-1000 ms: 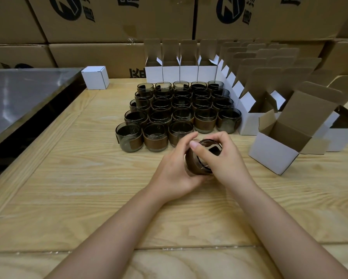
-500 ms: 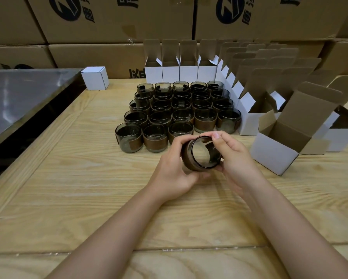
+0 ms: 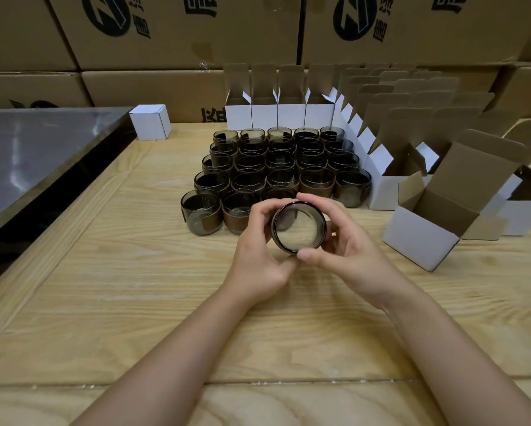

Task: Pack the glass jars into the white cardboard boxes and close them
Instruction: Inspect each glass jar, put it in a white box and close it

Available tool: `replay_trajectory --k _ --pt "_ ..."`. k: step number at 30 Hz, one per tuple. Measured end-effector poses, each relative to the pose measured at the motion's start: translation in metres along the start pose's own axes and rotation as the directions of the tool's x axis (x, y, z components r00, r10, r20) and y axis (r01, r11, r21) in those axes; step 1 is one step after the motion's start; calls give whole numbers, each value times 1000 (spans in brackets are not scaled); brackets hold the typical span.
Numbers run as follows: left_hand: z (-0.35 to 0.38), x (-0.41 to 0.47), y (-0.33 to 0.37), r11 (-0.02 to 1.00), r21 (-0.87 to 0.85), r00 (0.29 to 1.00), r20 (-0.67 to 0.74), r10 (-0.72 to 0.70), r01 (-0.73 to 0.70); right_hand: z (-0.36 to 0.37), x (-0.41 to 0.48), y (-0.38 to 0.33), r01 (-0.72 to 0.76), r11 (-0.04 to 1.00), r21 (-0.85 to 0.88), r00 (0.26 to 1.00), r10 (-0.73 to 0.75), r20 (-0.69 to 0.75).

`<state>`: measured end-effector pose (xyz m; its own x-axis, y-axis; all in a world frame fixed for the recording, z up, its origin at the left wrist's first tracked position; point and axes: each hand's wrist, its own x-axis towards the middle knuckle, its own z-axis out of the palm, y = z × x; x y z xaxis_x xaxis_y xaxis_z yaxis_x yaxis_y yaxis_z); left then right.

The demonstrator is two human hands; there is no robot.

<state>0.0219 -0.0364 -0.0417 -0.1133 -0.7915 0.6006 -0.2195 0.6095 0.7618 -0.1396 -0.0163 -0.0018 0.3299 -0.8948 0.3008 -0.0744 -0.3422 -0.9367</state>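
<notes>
I hold one smoky glass jar [image 3: 298,227] above the wooden table, tipped so its mouth faces me. My left hand [image 3: 258,256] grips its left side and my right hand [image 3: 347,247] pinches its right side between thumb and fingers. Behind it stands a block of several more dark jars [image 3: 276,170] with brown bands. An open white cardboard box [image 3: 424,238] leans to the right of my hands, its brown flaps up. Rows of several open white boxes [image 3: 288,109] line the back and right of the jars. One shut white box [image 3: 150,121] sits at the back left.
A dark glossy tabletop [image 3: 36,155] borders the wooden table [image 3: 135,287] on the left. Large brown shipping cartons [image 3: 181,35] are stacked along the back wall. The front half of the wooden table holds only my forearms.
The jar has been tilted up from nearly upright until its mouth faces me, and lifted slightly. My right fingers moved from over the rim to the jar's side.
</notes>
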Motion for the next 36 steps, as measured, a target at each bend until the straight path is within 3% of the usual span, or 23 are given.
replay_trajectory --k 8,11,14,19,25,30,36 --pt "0 1 1 1000 9 1000 -11 15 -14 0 2 2 51 960 -274 997 -65 -42" --pt "1 1 2 1000 -14 1000 3 -18 18 0 3 4 13 992 -123 995 -25 -98" --pt "0 2 3 1000 -26 999 40 -11 12 1 6 5 -122 989 81 972 135 -190" --pt "0 3 6 997 52 996 73 54 -58 8 11 5 -285 769 572 908 408 -96" --pt "1 4 8 996 32 996 39 81 -83 10 11 2 -424 571 703 846 526 83" --pt "2 1 12 994 80 997 -8 72 -71 8 10 2 -538 632 557 803 586 110" --pt "7 -1 15 954 270 991 8 133 -130 18 10 -1 -439 807 395 850 516 -108"
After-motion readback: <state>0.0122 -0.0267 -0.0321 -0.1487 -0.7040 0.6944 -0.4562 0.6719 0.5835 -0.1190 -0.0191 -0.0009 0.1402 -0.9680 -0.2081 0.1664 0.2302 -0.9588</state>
